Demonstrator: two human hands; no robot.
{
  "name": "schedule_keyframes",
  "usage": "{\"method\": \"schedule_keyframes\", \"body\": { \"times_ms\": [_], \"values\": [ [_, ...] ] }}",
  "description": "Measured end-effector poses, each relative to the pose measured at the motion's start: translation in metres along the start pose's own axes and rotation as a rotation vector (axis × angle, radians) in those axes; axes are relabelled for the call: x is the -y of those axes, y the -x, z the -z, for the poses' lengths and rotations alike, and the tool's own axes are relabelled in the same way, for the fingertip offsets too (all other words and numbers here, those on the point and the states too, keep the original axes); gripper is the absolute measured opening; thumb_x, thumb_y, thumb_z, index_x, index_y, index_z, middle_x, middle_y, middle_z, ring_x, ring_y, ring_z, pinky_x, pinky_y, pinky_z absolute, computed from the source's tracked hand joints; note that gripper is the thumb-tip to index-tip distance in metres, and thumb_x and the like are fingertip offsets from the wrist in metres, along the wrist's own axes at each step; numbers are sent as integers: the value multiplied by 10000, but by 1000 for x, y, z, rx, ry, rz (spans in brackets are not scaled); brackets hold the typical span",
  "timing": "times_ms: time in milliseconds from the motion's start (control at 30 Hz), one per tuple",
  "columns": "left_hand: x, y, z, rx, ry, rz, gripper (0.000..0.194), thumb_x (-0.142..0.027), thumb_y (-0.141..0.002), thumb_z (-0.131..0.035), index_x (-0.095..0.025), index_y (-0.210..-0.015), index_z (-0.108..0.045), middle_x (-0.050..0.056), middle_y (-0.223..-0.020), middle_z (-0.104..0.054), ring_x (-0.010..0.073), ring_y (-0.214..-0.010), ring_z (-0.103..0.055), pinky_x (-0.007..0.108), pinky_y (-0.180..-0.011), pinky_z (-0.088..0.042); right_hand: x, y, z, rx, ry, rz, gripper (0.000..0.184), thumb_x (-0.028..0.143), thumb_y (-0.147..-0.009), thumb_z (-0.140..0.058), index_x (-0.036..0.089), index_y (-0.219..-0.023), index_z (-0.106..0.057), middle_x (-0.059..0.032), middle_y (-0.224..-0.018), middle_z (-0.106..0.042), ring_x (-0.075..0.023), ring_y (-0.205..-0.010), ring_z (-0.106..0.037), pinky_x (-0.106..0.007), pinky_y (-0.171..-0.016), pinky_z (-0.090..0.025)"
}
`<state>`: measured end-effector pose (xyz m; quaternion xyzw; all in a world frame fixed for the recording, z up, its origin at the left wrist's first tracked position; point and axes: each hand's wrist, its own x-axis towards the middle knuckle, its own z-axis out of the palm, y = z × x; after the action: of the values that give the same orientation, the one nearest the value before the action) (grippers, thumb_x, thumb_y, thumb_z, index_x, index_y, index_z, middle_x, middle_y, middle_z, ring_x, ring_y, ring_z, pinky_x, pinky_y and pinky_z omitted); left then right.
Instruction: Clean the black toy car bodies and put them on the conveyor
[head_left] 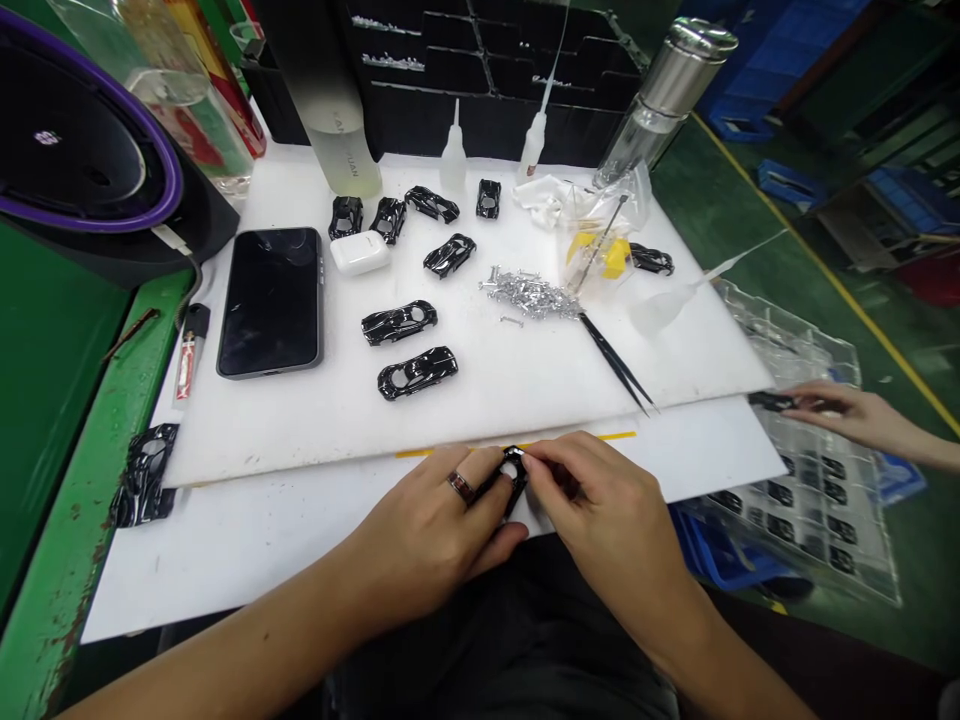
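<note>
Near the front edge of the white foam board, my left hand (442, 525), wearing a ring, is closed around a small black toy car body (517, 490) with a round opening. My right hand (611, 510) pinches the same car body at its upper right corner, where a small silver spot shows. Fingers cover most of the body, and whether the right fingertips hold a tiny part is hidden. On the board beyond lie more glossy black car bodies (417, 372), a pile of small silver parts (534, 296) and black tweezers (616, 362).
A phone (270, 302), a white case (360, 254) and a bottle (341, 150) are at left. Dropper bottles (454, 160), a yellow piece (616, 258) and a flask (660, 95) stand farther back. At right, another person's hand (862, 415) holds a dark piece over a clear tray (877, 530).
</note>
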<state>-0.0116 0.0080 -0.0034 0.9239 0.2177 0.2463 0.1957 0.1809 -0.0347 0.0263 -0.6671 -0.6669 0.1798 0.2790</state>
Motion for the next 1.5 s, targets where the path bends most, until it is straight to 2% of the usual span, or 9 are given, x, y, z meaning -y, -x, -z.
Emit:
{"method": "schedule_keyframes", "body": {
  "times_ms": [267, 467, 567, 700, 1133, 1300, 1500],
  "values": [
    [0, -1, 0, 12, 3, -4, 264, -229, -963, -632, -73, -1175, -640, 185, -1167, -618, 276, -988, -616, 447, -832, -582, 7, -1, -2, 14, 40, -27, 138, 106, -883, -667, 202, -785, -684, 44, -726, -641, -107, -669, -582, -253, -655, -426],
    [-1, -2, 3, -33, -46, -52, 243, -214, -957, -642, -60, -1144, -660, 190, -1270, -616, 250, -922, -616, 431, -792, -595, 11, -10, -1, 60, 41, -181, 131, 124, -834, -687, 212, -737, -684, 51, -697, -668, -115, -627, -604, -260, -610, -435],
    [-2, -2, 4, -17, -60, -59, 257, -206, -961, -633, -48, -1161, -667, 179, -1241, -643, 240, -885, -609, 424, -760, -599, 10, -14, 1, 105, -12, -282, 115, 163, -837, -679, 227, -745, -704, 51, -714, -687, -124, -637, -615, -270, -627, -457],
    [-2, -2, 4, -4, -46, -43, 238, -194, -961, -628, -57, -1147, -683, 162, -1226, -658, 233, -876, -599, 417, -745, -597, 10, -17, 2, 137, -48, -343, 96, 184, -833, -673, 231, -771, -728, 41, -712, -694, -137, -645, -627, -288, -645, -478],
    [-1, -4, 3, -6, -8, -43, 245, -146, -934, -647, -51, -1156, -685, 174, -1250, -659, 241, -910, -607, 413, -772, -590, 9, -19, 5, 178, -104, -324, 106, 159, -833, -660, 228, -787, -726, 37, -693, -686, -141, -627, -626, -290, -623, -489],
    [-1, -5, 1, -14, -26, -44, 176, -155, -939, -637, -65, -1078, -697, 174, -1200, -678, 243, -887, -615, 415, -744, -591, 9, -16, 6, 202, -94, -310, 111, 147, -847, -662, 234, -806, -717, 41, -746, -689, -136, -663, -627, -284, -640, -489],
    [-1, -7, 1, -21, -23, -30, 137, -151, -948, -623, -86, -1049, -687, 158, -1213, -672, 247, -923, -623, 414, -771, -596, 5, -8, 11, 211, -89, -170, 161, 130, -902, -647, 256, -940, -739, 33, -856, -687, -126, -753, -639, -270, -706, -494]
  ]
}}
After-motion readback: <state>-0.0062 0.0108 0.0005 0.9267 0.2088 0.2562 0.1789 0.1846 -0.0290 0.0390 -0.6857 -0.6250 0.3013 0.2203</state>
